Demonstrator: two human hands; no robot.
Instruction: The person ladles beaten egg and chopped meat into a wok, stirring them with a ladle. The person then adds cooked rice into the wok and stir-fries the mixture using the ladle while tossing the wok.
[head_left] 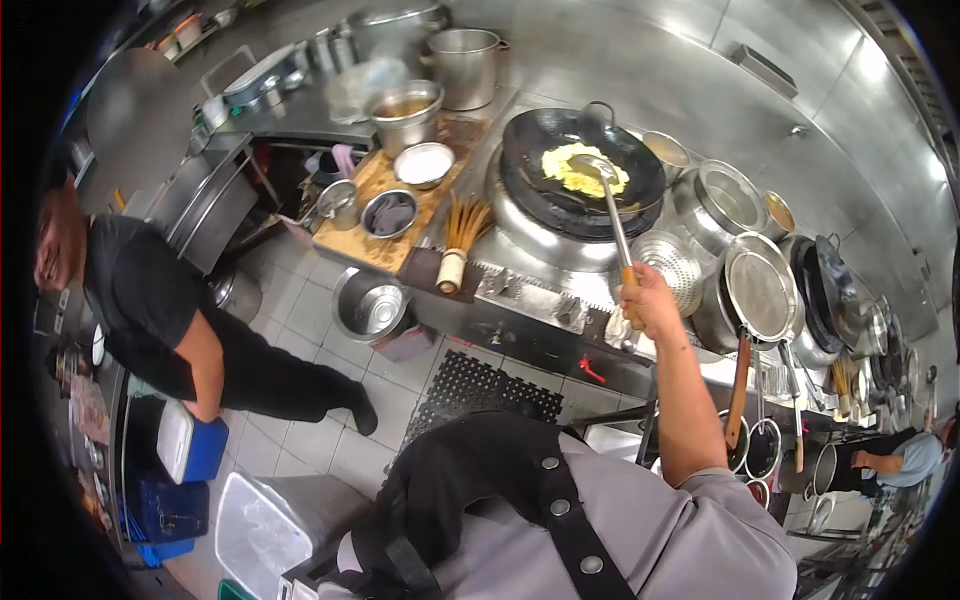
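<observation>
Stove [540,248] | yellow food [558,162] in wok [530,135] | beyond right hand [654,300], against ladle [616,228]

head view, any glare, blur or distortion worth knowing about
Head view: strong fisheye bending, corners falling to black; head view: white glare spots on the steel wall at upper right; head view: the plastic bag looks smeared, while the right hand and wok ladle read fairly clearly.
</observation>
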